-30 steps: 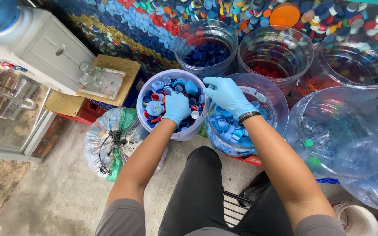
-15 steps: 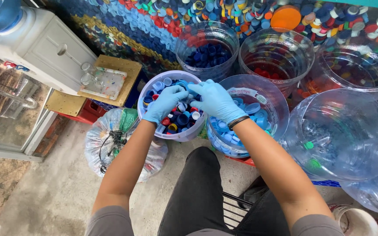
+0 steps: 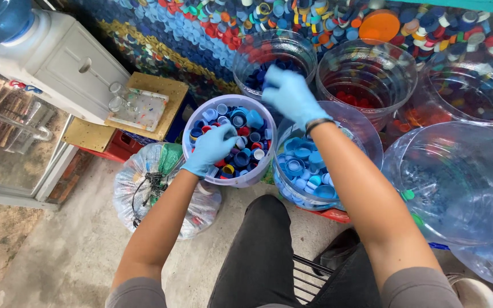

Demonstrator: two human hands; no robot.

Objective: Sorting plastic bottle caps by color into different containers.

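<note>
L hand (image 3: 211, 149) curled in mixed-cap bucket (image 3: 192, 122); R hand (image 3: 289, 94) (grip unclear) over dark-blue-cap tub (image 3: 246, 54).

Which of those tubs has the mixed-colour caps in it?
The white bucket under the left hand; the clear tubs around it each hold mostly one colour.

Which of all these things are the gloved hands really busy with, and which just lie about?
In use: left hand, white tub of mixed caps, right hand, jar of dark blue caps, light blue caps jar.
Lying about: tied plastic bag, water dispenser, empty clear jug.
</note>
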